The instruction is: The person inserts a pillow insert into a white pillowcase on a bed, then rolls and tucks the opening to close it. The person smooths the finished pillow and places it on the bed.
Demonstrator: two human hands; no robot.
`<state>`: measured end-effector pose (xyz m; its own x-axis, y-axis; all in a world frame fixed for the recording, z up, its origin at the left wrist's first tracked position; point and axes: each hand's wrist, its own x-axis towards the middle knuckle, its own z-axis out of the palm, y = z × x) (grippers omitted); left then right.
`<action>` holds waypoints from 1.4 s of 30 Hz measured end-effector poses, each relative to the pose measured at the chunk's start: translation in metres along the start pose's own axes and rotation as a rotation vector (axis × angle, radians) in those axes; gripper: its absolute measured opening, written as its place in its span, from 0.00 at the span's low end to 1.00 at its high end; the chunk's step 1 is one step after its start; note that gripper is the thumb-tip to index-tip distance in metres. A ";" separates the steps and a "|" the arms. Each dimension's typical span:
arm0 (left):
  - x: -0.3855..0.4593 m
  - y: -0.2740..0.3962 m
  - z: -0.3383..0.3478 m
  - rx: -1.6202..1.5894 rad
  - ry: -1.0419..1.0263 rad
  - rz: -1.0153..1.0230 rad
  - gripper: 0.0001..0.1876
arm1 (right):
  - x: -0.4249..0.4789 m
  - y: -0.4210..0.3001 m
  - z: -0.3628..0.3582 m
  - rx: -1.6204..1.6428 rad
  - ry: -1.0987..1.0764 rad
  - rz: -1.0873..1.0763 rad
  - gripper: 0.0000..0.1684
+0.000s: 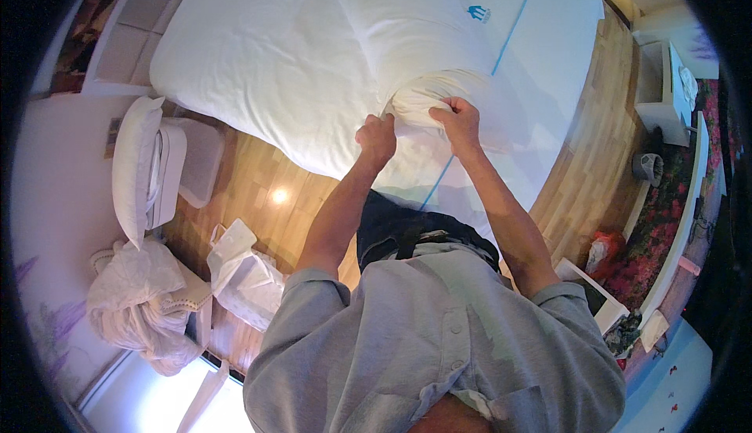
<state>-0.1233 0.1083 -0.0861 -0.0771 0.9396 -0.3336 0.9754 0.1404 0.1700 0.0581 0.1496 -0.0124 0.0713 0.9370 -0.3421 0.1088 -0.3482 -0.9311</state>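
A wide bed (282, 62) covered in white bedding lies before me. Near its close edge, both hands grip a rounded, gathered bunch of white fabric (414, 104). My left hand (377, 138) pinches the cloth at the left end of the bunch. Thumb and fingers of my right hand (461, 122) clasp its right side. From there a white bedding cover (411, 33) spreads away across the mattress, creased and puffed up. A blue stripe (517, 24) and a small blue printed emblem (477, 13) show on the bedding. What lies inside the bunch is hidden.
To the left, a white pillow (134, 168) leans against a white bedside cabinet (167, 174). A crumpled quilt (138, 303) covers a chair, with a white bag (244, 274) on the floor beside it. Over on the right stand a waste bin (648, 168) and a white cabinet (661, 89).
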 end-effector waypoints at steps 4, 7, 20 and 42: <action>-0.016 0.025 -0.037 0.272 -0.015 0.059 0.12 | 0.004 -0.004 0.004 0.016 0.033 -0.024 0.13; -0.003 0.018 -0.032 0.172 -0.010 0.130 0.09 | 0.011 -0.006 0.009 0.114 0.110 -0.095 0.13; -0.002 0.044 0.017 -0.309 -0.328 0.227 0.15 | 0.008 -0.002 0.029 -0.123 0.113 -0.310 0.13; -0.045 0.040 -0.052 -0.548 0.308 0.229 0.08 | 0.021 0.025 -0.010 -0.722 -0.350 -0.702 0.22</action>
<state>-0.0918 0.0877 -0.0165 -0.0151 0.9993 0.0330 0.7345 -0.0113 0.6785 0.0722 0.1609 -0.0413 -0.5118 0.8510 0.1177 0.5851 0.4456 -0.6775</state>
